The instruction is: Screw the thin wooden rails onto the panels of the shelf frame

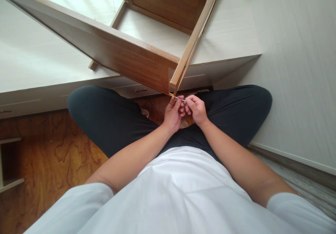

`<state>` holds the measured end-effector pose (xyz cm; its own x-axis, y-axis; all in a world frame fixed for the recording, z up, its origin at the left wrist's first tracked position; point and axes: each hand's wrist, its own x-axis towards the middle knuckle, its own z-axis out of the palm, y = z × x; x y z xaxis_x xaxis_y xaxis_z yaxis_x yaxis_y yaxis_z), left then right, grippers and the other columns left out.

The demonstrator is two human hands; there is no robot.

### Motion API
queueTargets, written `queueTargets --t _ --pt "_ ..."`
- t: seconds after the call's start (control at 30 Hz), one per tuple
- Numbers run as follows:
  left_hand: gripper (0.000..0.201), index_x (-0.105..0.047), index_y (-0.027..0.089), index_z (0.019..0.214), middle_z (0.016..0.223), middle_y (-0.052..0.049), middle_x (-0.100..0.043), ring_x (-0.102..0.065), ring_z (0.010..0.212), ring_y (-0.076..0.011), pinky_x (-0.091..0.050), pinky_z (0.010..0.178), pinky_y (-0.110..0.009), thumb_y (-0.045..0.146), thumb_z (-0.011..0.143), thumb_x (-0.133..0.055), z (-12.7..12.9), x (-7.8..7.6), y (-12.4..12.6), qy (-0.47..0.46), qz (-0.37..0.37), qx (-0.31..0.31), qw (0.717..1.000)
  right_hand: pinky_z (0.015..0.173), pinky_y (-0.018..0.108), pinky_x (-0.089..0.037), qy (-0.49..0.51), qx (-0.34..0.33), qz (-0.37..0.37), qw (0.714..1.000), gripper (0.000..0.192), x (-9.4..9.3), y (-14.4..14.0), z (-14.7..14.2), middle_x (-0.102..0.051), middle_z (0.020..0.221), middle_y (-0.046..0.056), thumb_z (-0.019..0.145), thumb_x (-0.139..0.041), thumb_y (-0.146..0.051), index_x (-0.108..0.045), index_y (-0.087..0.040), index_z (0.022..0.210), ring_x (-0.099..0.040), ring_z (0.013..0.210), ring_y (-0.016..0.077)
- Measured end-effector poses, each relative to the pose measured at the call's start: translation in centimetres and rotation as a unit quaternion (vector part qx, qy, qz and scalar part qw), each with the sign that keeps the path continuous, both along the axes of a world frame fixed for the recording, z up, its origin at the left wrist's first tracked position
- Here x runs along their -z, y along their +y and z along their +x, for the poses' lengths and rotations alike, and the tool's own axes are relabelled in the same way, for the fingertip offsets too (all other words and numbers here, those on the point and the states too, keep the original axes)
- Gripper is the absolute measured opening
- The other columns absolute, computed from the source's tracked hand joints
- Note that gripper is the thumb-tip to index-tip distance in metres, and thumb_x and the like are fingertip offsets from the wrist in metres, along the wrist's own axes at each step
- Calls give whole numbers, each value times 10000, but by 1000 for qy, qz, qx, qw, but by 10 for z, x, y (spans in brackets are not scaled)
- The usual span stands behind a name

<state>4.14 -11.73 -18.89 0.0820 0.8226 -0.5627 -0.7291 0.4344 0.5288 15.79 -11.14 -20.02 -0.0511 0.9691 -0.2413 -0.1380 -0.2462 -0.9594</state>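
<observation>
From where I stand, both hands meet low over the lap of a seated person. The right hand pinches one end of a thin metal rod between thumb and fingers. The left hand is curled at the rod's other end, its thumb close alongside; I can't tell whether it grips the rod, the wood there, or both. The rod's far tip meets a narrow strip of wood at the low near corner of a wooden frame.

That frame rises just beyond the hands, its long brown panel slanting away to the left and a rail running off to the right. Another brown panel stands behind. The piece sits on a pale platform, its near corner jutting past the edge, above a drawer handle.

The knees, in dark trousers, spread either side. On the brown floor to the left lies a pale wooden part; a pale wall closes the right.
</observation>
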Motion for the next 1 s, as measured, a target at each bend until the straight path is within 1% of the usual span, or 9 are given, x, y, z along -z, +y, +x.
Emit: queueTargets --t 0.27,0.53,0.67,0.83,1.0 --pt "352 -723 181 987 698 56 -534 -470 523 -34 -303 415 -149 374 735 -874 0 -1 0 -4 -3 -2 1000 409 202 -311 22 10 9 1000 383 5 3 2 -546 519 -57 873 -697 -572 -631 -202 799 -416 403 78" --pt "327 -724 187 987 700 54 -532 -470 526 -39 -294 419 -156 375 752 -855 0 -2 0 15 -14 4 1000 388 203 -306 42 5 -23 999 394 10 5 2 -551 520 -51 872 -683 -589 -651 -202 801 -412 391 82" --pt "337 -724 181 979 696 53 -532 -468 524 -42 -294 418 -160 377 741 -859 -1 -2 0 15 -7 3 1000 383 201 -301 53 1 -20 998 391 11 5 1 -550 516 -51 884 -674 -581 -655 -199 801 -409 387 80" --pt "346 -729 180 977 697 52 -535 -466 522 -41 -293 417 -159 383 730 -862 0 -1 0 18 -4 3 1000 383 197 -308 43 3 -13 999 395 10 5 0 -548 514 -52 887 -669 -585 -652 -200 801 -412 388 78" --pt "342 -723 198 996 699 54 -542 -466 516 -43 -288 422 -163 387 741 -850 0 -2 -1 25 -10 6 1000 382 193 -305 46 -3 1 999 356 7 3 0 -558 521 -55 896 -676 -548 -648 -202 821 -423 388 77"
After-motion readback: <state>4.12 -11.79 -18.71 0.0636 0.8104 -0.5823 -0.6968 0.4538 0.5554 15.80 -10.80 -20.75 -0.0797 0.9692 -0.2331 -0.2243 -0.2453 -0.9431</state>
